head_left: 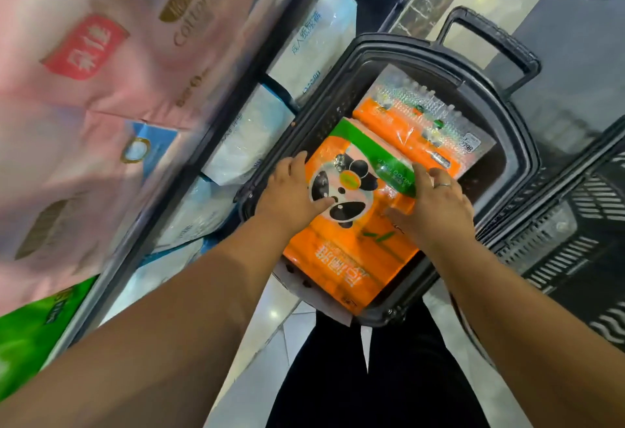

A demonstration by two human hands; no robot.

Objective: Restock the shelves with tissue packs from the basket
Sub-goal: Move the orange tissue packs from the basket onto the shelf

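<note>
An orange tissue pack with a panda face (351, 224) lies on top in the dark plastic basket (517, 143) below me. My left hand (292, 196) grips the pack's left edge, thumb pressed on the panda print. My right hand (436, 204) grips its right side, fingers curled over the green band. A second orange pack (416, 130) lies beneath it, toward the basket's far end. The shelf (189, 163) runs along the left.
Pink tissue packs (84, 89), a green pack (30, 336) and pale blue-white packs (243, 143) fill the shelves on the left. Another dark slotted basket (575, 245) stands at the right. The basket's pull handle (490, 42) sticks out at the far end. Shiny floor lies beyond.
</note>
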